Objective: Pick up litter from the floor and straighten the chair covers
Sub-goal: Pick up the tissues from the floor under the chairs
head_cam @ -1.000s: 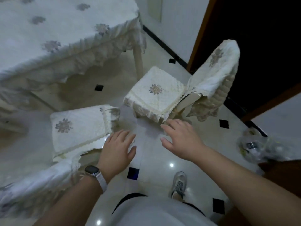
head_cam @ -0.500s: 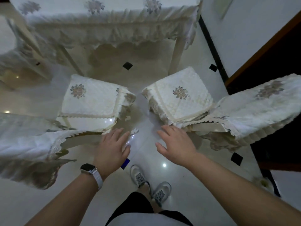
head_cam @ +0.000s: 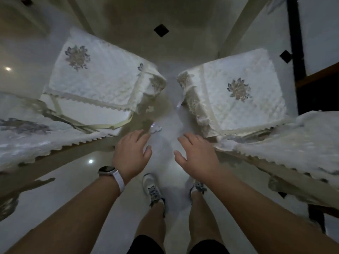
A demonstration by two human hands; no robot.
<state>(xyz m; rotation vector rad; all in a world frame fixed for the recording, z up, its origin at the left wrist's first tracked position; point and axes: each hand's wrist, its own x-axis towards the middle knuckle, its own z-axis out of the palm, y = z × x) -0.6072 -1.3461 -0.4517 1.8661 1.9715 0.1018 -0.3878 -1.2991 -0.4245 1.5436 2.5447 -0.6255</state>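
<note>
Your left hand [head_cam: 131, 153] and right hand [head_cam: 197, 156] hover spread and empty, the small white crumpled scrap [head_cam: 156, 128] lying just beyond the left one, so a careless swipe could skid it under the white quilted chair cover [head_cam: 102, 83].

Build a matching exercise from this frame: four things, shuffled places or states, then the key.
Things
1. watch
2. litter scrap
3. right hand
4. black diamond tile

Places or states
A. set in the floor, top middle of the view
B. lying on the floor, just beyond the fingertips of the left hand
C. strapped on the left wrist
D. open, close to the edge of the right seat cover

Pairs: 1-C, 2-B, 3-D, 4-A
</note>
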